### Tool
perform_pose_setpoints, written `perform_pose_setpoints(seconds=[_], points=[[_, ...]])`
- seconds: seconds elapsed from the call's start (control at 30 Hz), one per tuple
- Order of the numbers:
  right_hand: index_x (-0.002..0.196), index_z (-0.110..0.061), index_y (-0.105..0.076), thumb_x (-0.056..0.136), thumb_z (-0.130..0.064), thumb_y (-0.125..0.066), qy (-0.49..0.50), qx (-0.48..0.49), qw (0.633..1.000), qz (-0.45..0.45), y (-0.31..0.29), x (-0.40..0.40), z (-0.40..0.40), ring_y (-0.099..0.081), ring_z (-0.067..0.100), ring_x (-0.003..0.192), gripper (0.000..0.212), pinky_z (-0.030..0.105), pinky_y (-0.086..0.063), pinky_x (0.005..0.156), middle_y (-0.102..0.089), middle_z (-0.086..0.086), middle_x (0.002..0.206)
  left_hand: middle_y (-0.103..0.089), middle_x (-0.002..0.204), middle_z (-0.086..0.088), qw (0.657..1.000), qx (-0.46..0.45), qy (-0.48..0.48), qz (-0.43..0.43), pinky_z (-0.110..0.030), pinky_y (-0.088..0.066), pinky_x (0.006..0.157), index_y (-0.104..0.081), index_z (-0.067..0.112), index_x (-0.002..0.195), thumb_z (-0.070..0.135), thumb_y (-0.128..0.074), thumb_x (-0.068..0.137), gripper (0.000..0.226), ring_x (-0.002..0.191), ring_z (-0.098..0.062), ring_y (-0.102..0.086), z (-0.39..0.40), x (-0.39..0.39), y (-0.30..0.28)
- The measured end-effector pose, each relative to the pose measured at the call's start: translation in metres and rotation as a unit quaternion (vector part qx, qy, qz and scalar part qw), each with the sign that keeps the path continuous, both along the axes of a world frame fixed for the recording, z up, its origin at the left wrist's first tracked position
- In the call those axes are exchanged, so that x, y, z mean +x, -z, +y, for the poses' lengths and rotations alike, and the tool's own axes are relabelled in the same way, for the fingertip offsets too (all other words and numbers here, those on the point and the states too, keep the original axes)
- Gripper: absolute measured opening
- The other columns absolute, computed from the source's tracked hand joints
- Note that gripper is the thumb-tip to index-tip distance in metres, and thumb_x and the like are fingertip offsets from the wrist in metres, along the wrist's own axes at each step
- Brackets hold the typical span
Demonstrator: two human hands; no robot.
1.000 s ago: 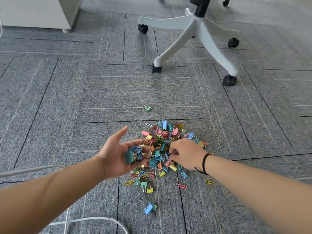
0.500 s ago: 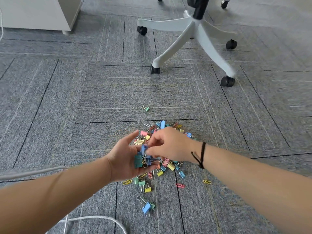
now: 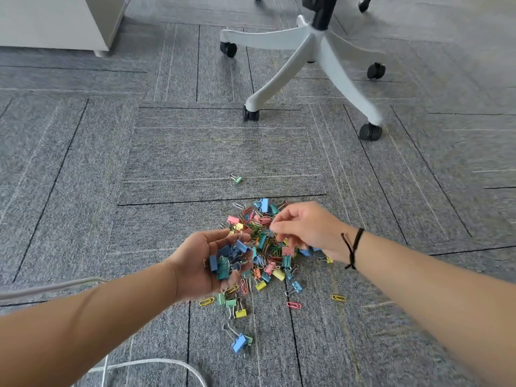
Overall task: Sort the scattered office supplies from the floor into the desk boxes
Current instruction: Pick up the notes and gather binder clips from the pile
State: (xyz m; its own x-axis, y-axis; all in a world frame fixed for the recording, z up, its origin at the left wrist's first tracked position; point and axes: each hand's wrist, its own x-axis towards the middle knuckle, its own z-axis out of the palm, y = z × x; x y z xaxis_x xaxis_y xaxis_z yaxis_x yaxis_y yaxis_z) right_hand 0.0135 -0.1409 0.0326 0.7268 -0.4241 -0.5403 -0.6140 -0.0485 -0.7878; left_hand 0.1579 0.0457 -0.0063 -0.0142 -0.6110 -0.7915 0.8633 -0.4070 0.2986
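left hand: palm up, blue and green binder clips cupped in curled fingers | right hand: held above clip pile, fingers curled, pinch content cannot be told | pile: spread on grey carpet | lone green clip: seen beyond pile, apart

Multicoloured clips on grey, black-lined carpet

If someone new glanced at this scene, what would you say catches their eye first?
A heap of multicoloured binder clips and paper clips lies on the grey carpet. The left hand cups a bunch of blue and green binder clips; the right hand reaches over the heap. Behind stands a white five-legged chair base.
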Motion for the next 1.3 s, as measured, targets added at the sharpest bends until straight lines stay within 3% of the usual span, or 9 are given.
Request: perform_pose_setpoints(seconds=[0.27,0.33,0.47,0.63,0.77,0.93,1.03,1.17,1.3], points=[[0.089,-0.012,-0.069,0.093,-0.012,-0.066,0.207,-0.115,0.969,0.070,0.028,-0.033,-0.055,-0.055,0.012,0.052,0.006,0.019,-0.037,0.040,-0.070,0.006,0.076,-0.070,0.092,-0.016,1.000,-0.010,-0.009,0.008,-0.030,-0.053,0.048,-0.064,0.007,0.081,0.031,-0.058,0.086,0.026,0.071,-0.032,-0.066,0.000,0.003,-0.004],[0.093,-0.014,-0.068,0.092,-0.012,-0.067,0.169,-0.171,0.967,0.089,0.031,-0.039,-0.062,-0.061,0.010,0.063,0.002,0.018,-0.043,0.047,-0.069,0.000,0.084,-0.070,0.091,-0.016,1.000,-0.016,-0.007,0.002,-0.030,-0.052,0.047,-0.064,0.008,0.079,0.030,-0.056,0.085,0.024,0.071,-0.030,-0.065,-0.003,0.003,-0.006],[0.097,-0.027,-0.063,0.087,-0.028,-0.073,-0.062,-0.303,0.933,0.181,0.037,-0.050,-0.062,-0.062,0.009,0.082,0.014,0.025,-0.048,0.065,-0.063,-0.012,0.090,-0.069,0.090,-0.015,1.000,-0.011,0.002,-0.009,-0.029,-0.050,0.047,-0.066,0.008,0.082,0.031,-0.057,0.085,0.024,0.068,-0.029,-0.066,-0.009,0.000,-0.006],[0.094,-0.025,-0.058,0.083,-0.024,-0.071,-0.072,-0.294,0.940,0.159,0.042,-0.055,-0.055,-0.063,0.016,0.081,0.017,0.035,-0.055,0.072,-0.064,-0.006,0.091,-0.064,0.094,-0.013,1.000,-0.013,0.024,-0.014,-0.024,-0.043,0.040,-0.068,0.010,0.078,0.032,-0.053,0.089,0.029,0.063,-0.024,-0.058,-0.012,-0.002,0.002],[0.097,-0.023,-0.062,0.086,-0.046,-0.071,-0.015,-0.290,0.944,0.154,0.043,-0.044,-0.052,-0.063,0.013,0.080,0.026,0.031,-0.051,0.066,-0.064,-0.006,0.090,-0.064,0.088,-0.011,1.000,0.003,0.012,-0.002,-0.021,-0.039,0.038,-0.072,0.010,0.090,0.030,-0.056,0.083,0.027,0.060,-0.023,-0.058,-0.018,-0.007,0.000],[0.079,-0.019,-0.069,0.091,-0.021,-0.060,-0.008,-0.299,0.941,0.158,0.044,-0.035,-0.053,-0.060,0.015,0.058,0.016,0.027,-0.051,0.053,-0.069,-0.002,0.069,-0.067,0.091,-0.013,1.000,0.010,0.021,0.000,-0.023,-0.045,0.039,-0.077,0.006,0.096,0.034,-0.058,0.084,0.036,0.064,-0.025,-0.063,-0.021,-0.010,0.000],[0.078,-0.014,-0.072,0.091,-0.021,-0.062,0.011,-0.279,0.948,0.150,0.042,-0.035,-0.052,-0.056,0.012,0.053,0.017,0.027,-0.051,0.052,-0.073,0.003,0.071,-0.067,0.093,-0.017,0.999,0.005,0.029,0.015,-0.024,-0.046,0.039,-0.076,0.004,0.105,0.037,-0.056,0.090,0.041,0.066,-0.026,-0.062,-0.018,-0.009,0.001],[0.079,-0.011,-0.075,0.091,-0.025,-0.067,0.011,-0.263,0.950,0.169,0.042,-0.037,-0.045,-0.048,0.007,0.046,0.020,0.019,-0.035,0.047,-0.065,-0.002,0.061,-0.065,0.087,-0.018,0.999,0.004,0.029,0.032,-0.023,-0.044,0.037,-0.074,0.001,0.097,0.039,-0.058,0.090,0.041,0.062,-0.025,-0.060,-0.016,-0.010,-0.004],[0.069,-0.008,-0.073,0.088,-0.017,-0.064,0.025,-0.248,0.956,0.158,0.039,-0.035,-0.046,-0.052,0.011,0.048,0.023,0.020,-0.044,0.051,-0.075,0.004,0.074,-0.068,0.092,-0.020,0.999,0.004,0.029,0.036,-0.026,-0.050,0.039,-0.075,0.000,0.097,0.041,-0.057,0.092,0.045,0.066,-0.028,-0.065,-0.016,-0.011,-0.009]])
